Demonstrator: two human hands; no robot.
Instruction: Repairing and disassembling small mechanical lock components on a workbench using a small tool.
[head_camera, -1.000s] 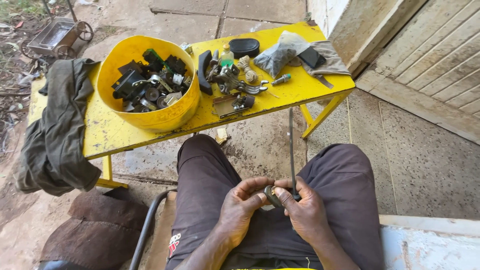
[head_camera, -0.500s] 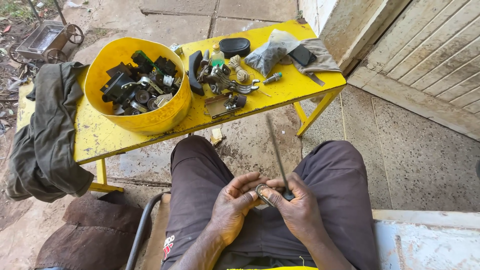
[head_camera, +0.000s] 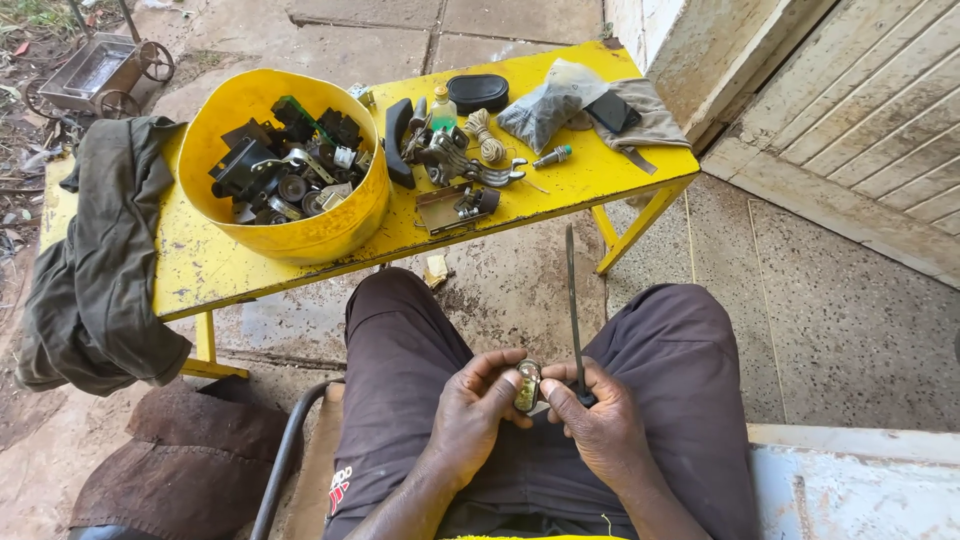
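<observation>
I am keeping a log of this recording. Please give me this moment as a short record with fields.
left hand: holds small metal part over the lap
right hand: grips thin dark rod, which points up and away
table: yellow, in front of the knees
bowl: yellow, full of dark parts
cloth: dark, draped over table's left end
</observation>
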